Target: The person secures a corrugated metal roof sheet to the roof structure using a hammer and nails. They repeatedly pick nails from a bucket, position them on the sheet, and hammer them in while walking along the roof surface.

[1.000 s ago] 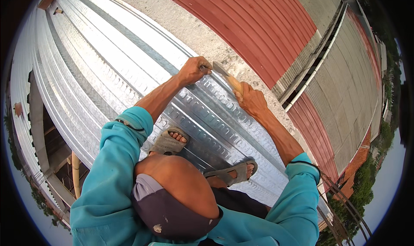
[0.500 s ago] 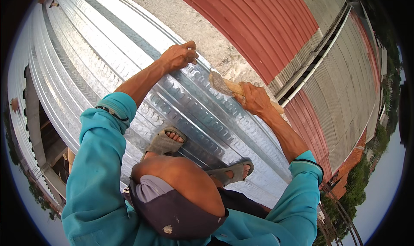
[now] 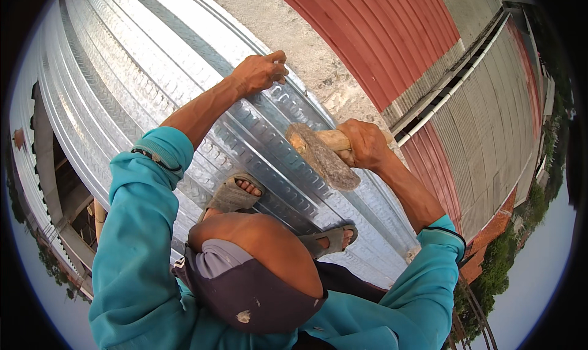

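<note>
My right hand (image 3: 365,143) is wrapped around the short wooden handle of a hammer (image 3: 324,157). The hammer's blocky, worn head hangs above the ribbed metal sheets, tilted with one end toward my feet. My left hand (image 3: 262,73) has its fingers curled together close to the far edge of the shiny metal decking (image 3: 269,126). Whatever those fingers pinch, if anything, is hidden from this angle. Both my sandalled feet stand on the decking, below my bent bare knee.
Beyond the decking's edge runs a rough concrete strip (image 3: 288,22), then a red corrugated roof (image 3: 373,31) and a grey roof (image 3: 484,117) with a white pipe (image 3: 450,95). At left, a dark opening (image 3: 67,172) gapes beside the sheets. Trees stand at far right.
The hammer has come up off the sheet's edge and swung round, so its head shows larger and points more toward my feet. My left hand stays near the edge, fingers still curled.
</note>
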{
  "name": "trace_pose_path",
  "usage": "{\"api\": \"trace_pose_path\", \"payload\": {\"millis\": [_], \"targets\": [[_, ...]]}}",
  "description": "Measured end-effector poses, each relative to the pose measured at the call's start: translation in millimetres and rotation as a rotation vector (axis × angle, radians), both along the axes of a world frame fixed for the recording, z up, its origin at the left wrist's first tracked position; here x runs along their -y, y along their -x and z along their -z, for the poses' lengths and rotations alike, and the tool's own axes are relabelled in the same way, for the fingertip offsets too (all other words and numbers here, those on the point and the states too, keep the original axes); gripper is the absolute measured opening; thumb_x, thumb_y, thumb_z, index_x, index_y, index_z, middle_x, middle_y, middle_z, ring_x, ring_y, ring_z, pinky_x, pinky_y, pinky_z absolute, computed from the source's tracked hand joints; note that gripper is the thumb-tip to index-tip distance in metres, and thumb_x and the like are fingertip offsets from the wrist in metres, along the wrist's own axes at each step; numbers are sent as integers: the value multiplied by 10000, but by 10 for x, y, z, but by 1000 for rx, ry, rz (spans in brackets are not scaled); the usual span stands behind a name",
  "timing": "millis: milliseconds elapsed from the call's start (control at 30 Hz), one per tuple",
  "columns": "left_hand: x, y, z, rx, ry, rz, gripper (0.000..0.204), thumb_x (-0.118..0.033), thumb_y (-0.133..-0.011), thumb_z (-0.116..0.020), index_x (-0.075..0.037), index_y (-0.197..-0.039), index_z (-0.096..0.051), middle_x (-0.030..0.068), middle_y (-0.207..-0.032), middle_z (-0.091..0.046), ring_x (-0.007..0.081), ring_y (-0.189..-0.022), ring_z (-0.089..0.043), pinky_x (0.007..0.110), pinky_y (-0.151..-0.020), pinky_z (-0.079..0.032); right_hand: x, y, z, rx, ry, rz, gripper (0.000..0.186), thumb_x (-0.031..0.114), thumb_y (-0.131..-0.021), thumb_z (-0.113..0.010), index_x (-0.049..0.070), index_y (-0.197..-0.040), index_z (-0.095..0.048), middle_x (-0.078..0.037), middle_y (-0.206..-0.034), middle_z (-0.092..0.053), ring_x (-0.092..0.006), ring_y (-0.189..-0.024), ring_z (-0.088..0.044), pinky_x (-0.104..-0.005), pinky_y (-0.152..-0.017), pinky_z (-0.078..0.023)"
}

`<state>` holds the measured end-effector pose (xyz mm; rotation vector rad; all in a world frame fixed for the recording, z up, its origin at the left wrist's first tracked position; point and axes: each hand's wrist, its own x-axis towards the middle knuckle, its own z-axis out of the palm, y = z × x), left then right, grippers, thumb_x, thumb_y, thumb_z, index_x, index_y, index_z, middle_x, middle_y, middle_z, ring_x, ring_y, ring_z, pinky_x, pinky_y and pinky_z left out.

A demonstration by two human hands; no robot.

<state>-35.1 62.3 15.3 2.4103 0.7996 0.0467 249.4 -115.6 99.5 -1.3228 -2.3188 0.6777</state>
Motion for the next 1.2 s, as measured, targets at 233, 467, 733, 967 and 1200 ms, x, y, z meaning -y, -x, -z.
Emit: {"api": "trace_pose_path", "payload": {"millis": [233, 467, 733, 967, 1200], "targets": [[56, 7, 89, 33, -43, 40, 174, -116, -853, -720, -132, -1023, -751, 29, -1150, -631, 276, -868, -716, 408, -753, -592, -125, -242, 365, 362, 273, 159, 418, 401, -940, -670, 2, -954, -547, -220, -804, -661, -379, -687, -684, -468, -597, -546], [1, 80, 48, -6, 0, 18, 170, -195, -883, -718, -145, -1043, -749, 31, -1179, -616, 288, -836, -711, 429, -755, -581, -68, -39, -157, -12, -164, -240, 464, 327, -778, -793, 6, -1042, -586, -117, -814, -627, -292, -705, -674, -376, -596, -552], [30, -19, 54, 22, 44, -27, 163, -185, -861, -741, -149, -1019, -758, 62, -1165, -622, 314, -849, -709, 436, -771, -580, 218, -493, -778, 316, 691, 409, 590, 532, -1000, -557, -53, -1049, -619, -250, -760, -669, -397, -678, -685, -491, -644, -547], [381, -376, -372, -22, 48, -198, 307, -357, -867, -752, -54, -918, -747, 137, -963, -687, 337, -865, -708, 440, -754, -558, 1210, -874, -1188, 139, 935, 827, 565, 460, -1001, -599, -102, -1059, -618, -181, -684, -628, -267, -604, -632, -441, -599, -500], [644, -826, -126, -381, 674, -615, 409, -417, -920, -630, -30, -856, -750, 87, -740, -688, 202, -652, -583, 377, -607, -457, 2349, -381, -655, -356, 1043, 1139, 467, 423, -991, -644, -42, -998, -605, -94, -667, -600, -169, -541, -587, -365, -534, -483]]}}
